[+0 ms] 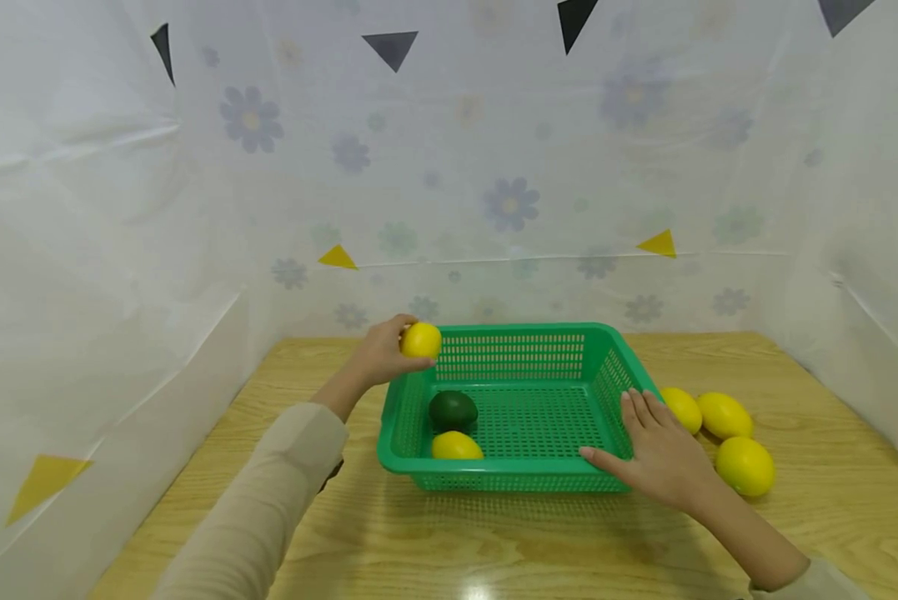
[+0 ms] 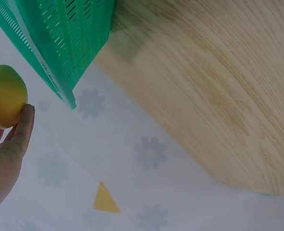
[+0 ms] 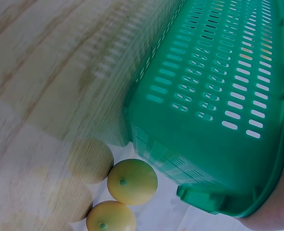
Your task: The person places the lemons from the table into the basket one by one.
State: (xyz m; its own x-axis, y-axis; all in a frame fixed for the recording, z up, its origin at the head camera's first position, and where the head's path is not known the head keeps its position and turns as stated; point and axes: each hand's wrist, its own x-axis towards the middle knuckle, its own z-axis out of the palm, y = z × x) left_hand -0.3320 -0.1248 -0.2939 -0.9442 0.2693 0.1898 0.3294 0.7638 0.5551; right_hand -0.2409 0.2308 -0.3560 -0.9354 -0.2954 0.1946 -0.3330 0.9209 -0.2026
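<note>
My left hand (image 1: 388, 352) holds a yellow lemon (image 1: 422, 341) over the back left corner of a green plastic basket (image 1: 524, 467). Thumb and fingers grip it from the side; in the left wrist view the lemon (image 2: 6, 97) is partly cut off by the frame. Inside the basket, at its left end, lie a dark green avocado (image 1: 452, 412) and another lemon (image 1: 457, 446). My right hand (image 1: 662, 457) rests on the basket's front right corner, fingers extended along the right rim and thumb over the front rim.
Three more lemons (image 1: 744, 467) lie on the wooden table (image 1: 494, 542) to the right of the basket, close to the right hand. White sheeting (image 1: 449, 167) with flower prints and triangles surrounds the table at the back and sides.
</note>
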